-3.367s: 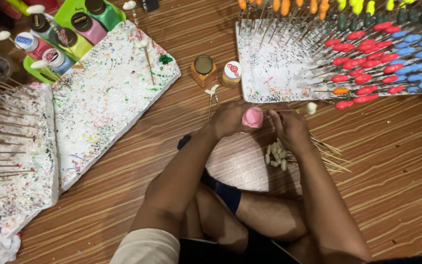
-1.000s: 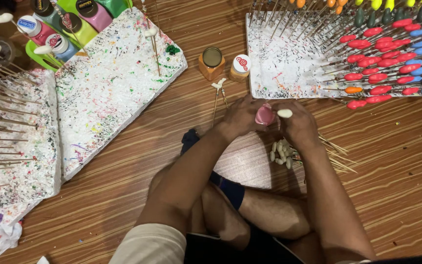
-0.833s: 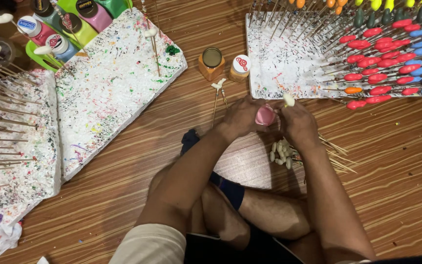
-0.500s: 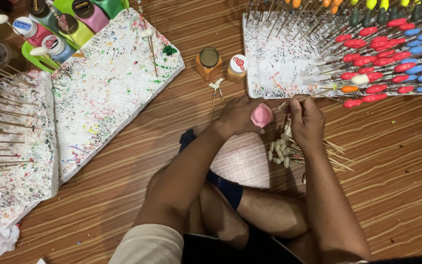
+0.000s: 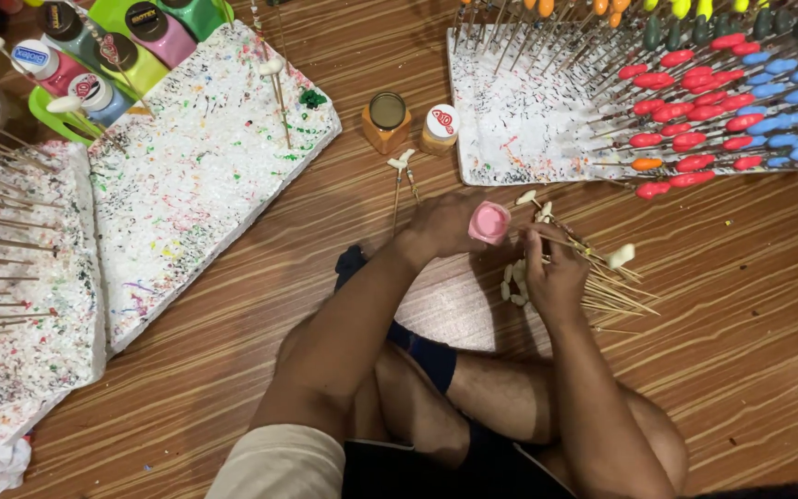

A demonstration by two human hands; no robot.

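Wooden floorboards (image 5: 731,305) spread under us as we sit cross-legged. Our left hand (image 5: 445,225) is clamped around a small pink paint pot (image 5: 489,223), and just right of it our right hand (image 5: 554,277) pinches a thin stick (image 5: 561,242) from the loose pile of sticks (image 5: 616,294) beneath it. We judge this the picking-up step; dipping would call for steering the white tip into the pot. Beyond both hands, a foam board (image 5: 528,129) carries painted sticks.
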